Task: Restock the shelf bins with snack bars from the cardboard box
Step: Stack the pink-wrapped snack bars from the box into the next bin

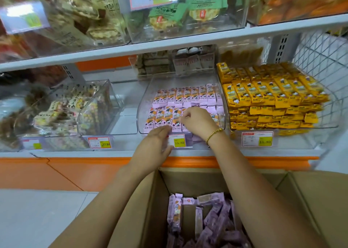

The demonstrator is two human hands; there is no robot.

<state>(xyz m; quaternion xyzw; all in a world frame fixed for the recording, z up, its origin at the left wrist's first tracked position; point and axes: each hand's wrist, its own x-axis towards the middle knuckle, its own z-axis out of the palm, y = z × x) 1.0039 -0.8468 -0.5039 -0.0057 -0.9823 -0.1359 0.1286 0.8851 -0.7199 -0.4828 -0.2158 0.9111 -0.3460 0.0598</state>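
- the clear bin [141, 104] in the middle of the lower shelf holds purple snack bars [180, 97], standing side by side in a far row and a near row.
- the right hand [197, 123] reaches into the bin from the right and lies over the near row. its fingers are curled together, and they seem to pinch the top edge of one bar, though the fingertips are too small to be sure.
- a gold bead bracelet [213, 134] sits on the right wrist, just above the bin's front wall.
- the left hand [158, 144] is at the near left corner of the bin, its fingers straight and close together. the fingertips touch the front wall near the bottom of the near row, and it holds nothing.
- a price tag [178, 140] marked 15.80 hangs on the shelf front between the two hands, partly covered by the left hand.
- the cardboard box [156, 200] stands open on the near side, below the orange shelf edge [94, 162], between the forearms. more purple bars [216, 227] lie loose and jumbled inside it.
- just right of the clear bin, yellow snack bars [273, 97] are stacked in neat layers.
- to the left, another clear bin [98, 108] holds mixed wrapped snacks.
- on the upper shelf, green packets [203, 3] sit in a clear bin.
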